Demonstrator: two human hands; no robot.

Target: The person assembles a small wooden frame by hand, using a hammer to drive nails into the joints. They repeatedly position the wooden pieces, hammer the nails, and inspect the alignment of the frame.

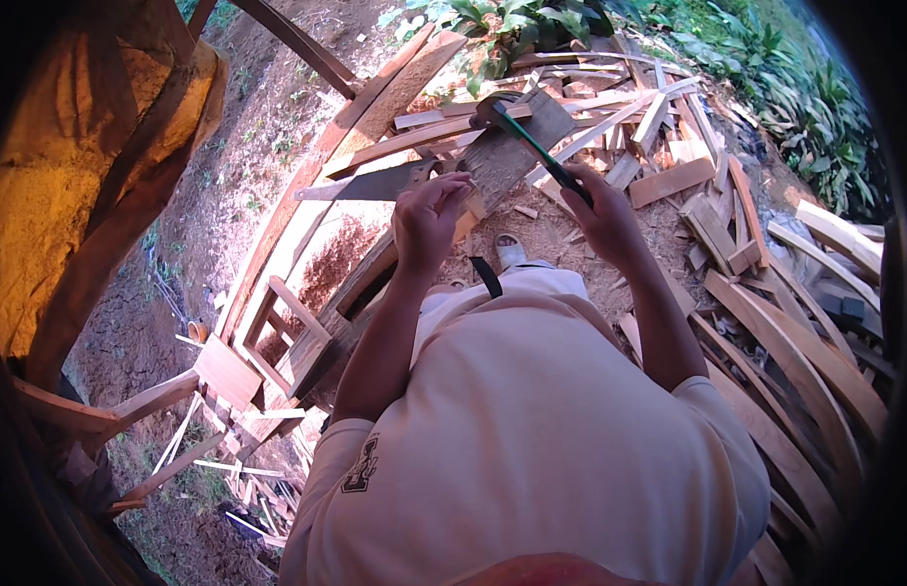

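Observation:
My right hand [602,217] is wrapped round the black grip of a hammer [527,143] with a green shaft. Its dark head lies over the far end of a thick grey-brown plank [502,166]. To the left, my left hand [432,217] is closed, thumb and fingertips pinched together above the near end of the plank. Something small may be between those fingertips, but I cannot make it out. A handsaw [363,186] with a wide grey blade and wooden handle lies just beyond my left hand, its blade pointing left.
Wood offcuts [673,181] are heaped ahead and to the right, with long curved boards [795,371] nearer on the right. A small wooden frame [282,327] sits at the left by a long beam [268,259]. An orange-yellow tarp [92,186] hangs far left. Sawdust covers the ground.

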